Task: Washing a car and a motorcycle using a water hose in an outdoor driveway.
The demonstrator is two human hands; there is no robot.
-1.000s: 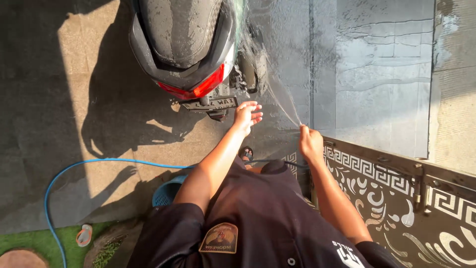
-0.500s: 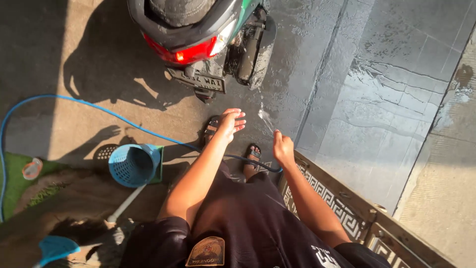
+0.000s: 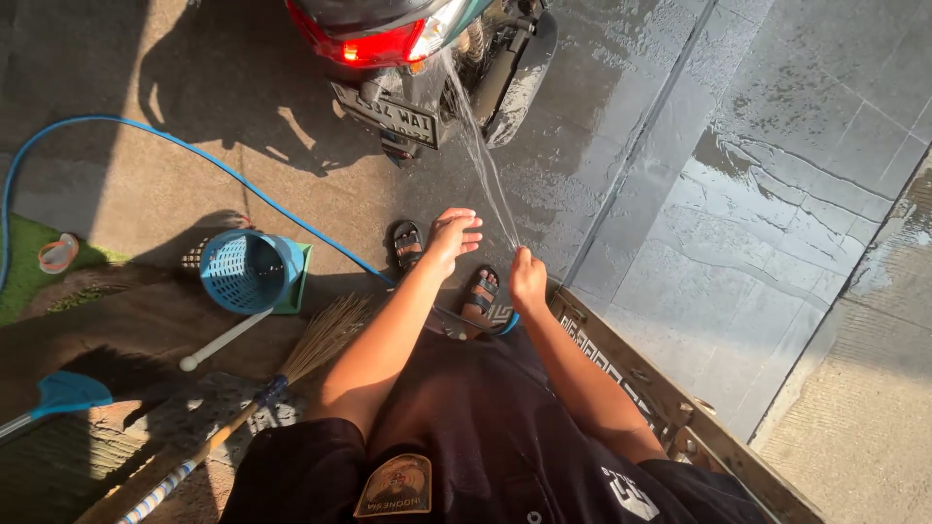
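Head view: the blue hose [image 3: 194, 160] ends in the right hand [image 3: 527, 281], closed around its tip, and a thin water jet [image 3: 481, 160] arcs from there up to the rear of the scooter [image 3: 427, 49] at the top edge of the floor. The left hand [image 3: 452, 236] hangs open and empty beside it. The paving [image 3: 680, 194] to the right is already soaked, while the floor left of the scooter looks dry (rinsing seems partway). Half a second earlier the jet was a short spurt aimed low; now it reaches the tail light [image 3: 374, 44]. A blue basket [image 3: 243, 272] and broom [image 3: 291, 364] lie left.
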